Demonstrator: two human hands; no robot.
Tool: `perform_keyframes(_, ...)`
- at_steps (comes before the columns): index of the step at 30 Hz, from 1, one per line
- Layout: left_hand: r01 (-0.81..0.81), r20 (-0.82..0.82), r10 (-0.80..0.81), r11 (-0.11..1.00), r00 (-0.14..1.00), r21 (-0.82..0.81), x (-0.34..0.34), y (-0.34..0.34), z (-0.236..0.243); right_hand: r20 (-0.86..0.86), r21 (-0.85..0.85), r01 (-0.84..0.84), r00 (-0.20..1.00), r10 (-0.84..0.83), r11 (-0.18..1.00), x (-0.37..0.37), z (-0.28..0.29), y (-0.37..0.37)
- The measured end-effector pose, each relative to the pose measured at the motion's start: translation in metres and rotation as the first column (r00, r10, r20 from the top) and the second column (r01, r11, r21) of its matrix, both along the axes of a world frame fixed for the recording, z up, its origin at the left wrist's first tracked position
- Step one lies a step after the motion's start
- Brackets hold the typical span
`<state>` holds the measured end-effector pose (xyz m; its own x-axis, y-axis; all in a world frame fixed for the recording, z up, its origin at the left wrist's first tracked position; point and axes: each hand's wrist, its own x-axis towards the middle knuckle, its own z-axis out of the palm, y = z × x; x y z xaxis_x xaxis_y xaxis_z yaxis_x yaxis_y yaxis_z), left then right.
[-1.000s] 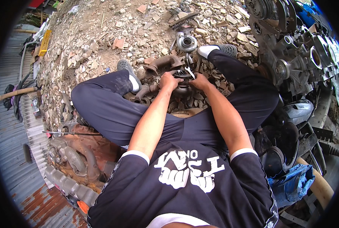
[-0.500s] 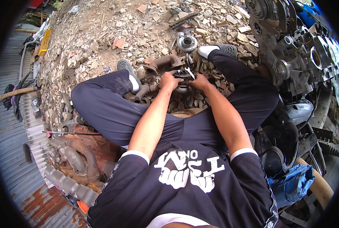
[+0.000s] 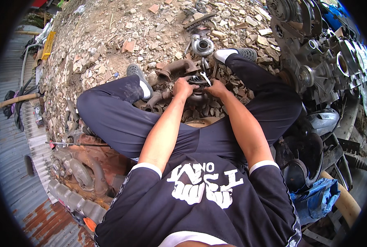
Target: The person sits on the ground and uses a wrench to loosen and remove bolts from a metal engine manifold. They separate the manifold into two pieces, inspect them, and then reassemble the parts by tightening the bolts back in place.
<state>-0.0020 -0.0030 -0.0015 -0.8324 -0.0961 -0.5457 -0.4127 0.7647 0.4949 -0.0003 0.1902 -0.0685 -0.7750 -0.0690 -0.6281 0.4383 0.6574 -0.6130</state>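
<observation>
Between my legs stands a dark, round metal engine part point(image 3: 198, 98), partly covered by my hands. My left hand point(image 3: 183, 87) grips its upper left side, fingers curled over the edge. In my right hand point(image 3: 217, 88) is a silver open-end wrench point(image 3: 205, 77), its jaw pointing up and left over the part. What the jaw touches is too small to tell. Just beyond my left hand lies a rusty curved pipe manifold point(image 3: 176, 68). A second rusty pipe piece point(image 3: 158, 101) rests left of the part. Farther out is a snail-shaped turbocharger housing point(image 3: 202, 46).
Broken stones and tile pieces point(image 3: 109, 45) cover the ground ahead. A large heap of engine parts point(image 3: 315, 61) rises at the right, above a blue plastic bag point(image 3: 317, 199). Rusty engine parts point(image 3: 82, 168) lie at left, beside corrugated metal sheets point(image 3: 14, 164).
</observation>
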Motion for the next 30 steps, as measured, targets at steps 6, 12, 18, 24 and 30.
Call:
perform_keyframes(6, -0.020, -0.007, 0.020, 1.000, 1.000, 0.007, 0.002, -0.003, -0.003, 0.001, 0.025, -0.019, 1.000, 0.019, 1.000, -0.001, 0.002, 0.003)
perform_keyframes(12, -0.025, -0.016, 0.025, 1.000, 1.000, 0.000, 0.001, 0.000, -0.002, 0.042, 0.049, 0.008, 0.999, -0.010, 0.999, -0.003, -0.010, 0.008)
perform_keyframes(18, -0.015, -0.015, 0.015, 1.000, 1.000, 0.000, 0.001, -0.004, -0.008, -0.018, -0.103, 0.012, 1.000, -0.014, 0.995, 0.002, -0.006, 0.009)
perform_keyframes(24, -0.032, -0.008, 0.031, 0.999, 0.999, -0.039, 0.001, -0.002, -0.010, -0.119, 0.171, 0.027, 0.993, -0.006, 0.985, 0.004, 0.022, 0.009)
perform_keyframes(30, -0.031, 0.032, 0.032, 0.999, 0.999, -0.029, 0.000, -0.004, -0.004, -0.159, 0.301, -0.148, 0.966, 0.203, 0.942, 0.016, 0.079, 0.032)
